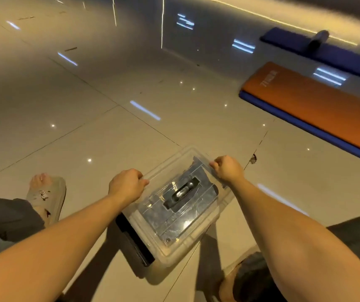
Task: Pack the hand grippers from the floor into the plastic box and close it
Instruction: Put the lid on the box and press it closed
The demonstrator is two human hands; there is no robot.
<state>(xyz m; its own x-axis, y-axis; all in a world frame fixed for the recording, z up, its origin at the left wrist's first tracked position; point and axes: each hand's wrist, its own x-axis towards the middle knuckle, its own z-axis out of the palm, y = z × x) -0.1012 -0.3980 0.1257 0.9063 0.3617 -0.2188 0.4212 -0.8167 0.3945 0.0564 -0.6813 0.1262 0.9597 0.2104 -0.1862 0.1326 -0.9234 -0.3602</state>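
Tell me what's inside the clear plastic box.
Through the lid of the plastic box, held at its sides by the left hand and right hand, only greyish shapes show. The lid's black handle and glare cover the rest, so no hand grippers can be made out.

The clear plastic box [174, 216] sat low in the middle of the scene, between the person's arms and above the tiled floor, turned at an angle so that one corner pointed far and another near. Its transparent lid [181, 201] lay on top, with a dark recessed handle [182, 192] at its centre. A black latch strip [134, 240] ran along its near-left side. Whether the hand grippers were inside could not be told through the glare.
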